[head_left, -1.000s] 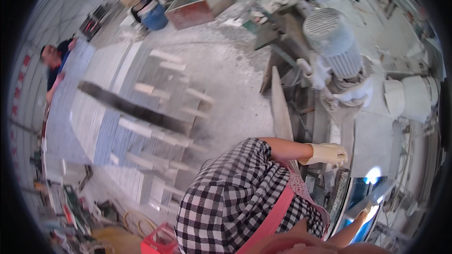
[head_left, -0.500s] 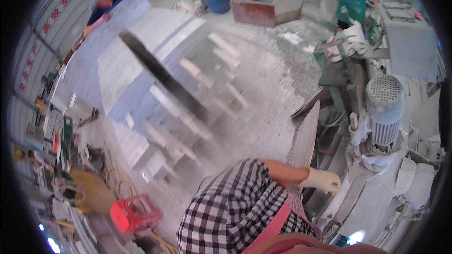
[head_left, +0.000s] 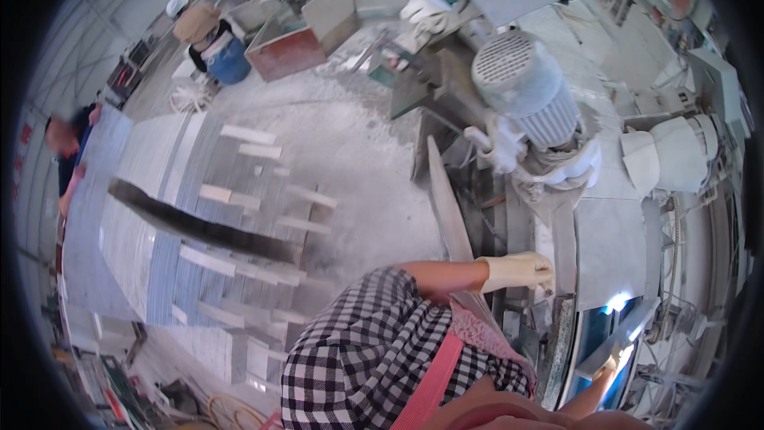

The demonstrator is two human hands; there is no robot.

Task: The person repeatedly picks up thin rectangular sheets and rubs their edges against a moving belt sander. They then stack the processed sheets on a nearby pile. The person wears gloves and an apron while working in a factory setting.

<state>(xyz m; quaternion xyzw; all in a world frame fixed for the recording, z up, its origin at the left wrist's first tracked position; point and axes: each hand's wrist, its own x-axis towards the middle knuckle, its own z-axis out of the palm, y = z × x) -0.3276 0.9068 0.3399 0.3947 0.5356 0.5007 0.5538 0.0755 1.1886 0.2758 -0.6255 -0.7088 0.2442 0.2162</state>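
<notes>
My left hand (head_left: 521, 272), in a cream glove, reaches right from a black-and-white checked sleeve. Its fingers are curled beside a narrow pale strip (head_left: 543, 243) on the machine bed; whatever they hold is hidden. Low on the right, my right hand (head_left: 614, 366) is partly washed out by bright light. It grips the edge of a flat grey strip (head_left: 609, 353) that slants up to the right. Below that strip lies a dark blue surface (head_left: 587, 342). A grey slab (head_left: 611, 251) lies flat just beyond my hands.
A dusty motor (head_left: 529, 91) with a perforated cap stands ahead. To the left are stacked grey slabs (head_left: 171, 191) with pale strips and a long dark bar (head_left: 199, 227) on them. Another person (head_left: 68, 147) holds a large sheet at far left. A blue barrel (head_left: 228, 62) stands behind.
The view has swung to the right, so the motor and slabs appear farther left. My right hand and the grey strip have come into view. My left hand stays by the machine bed.
</notes>
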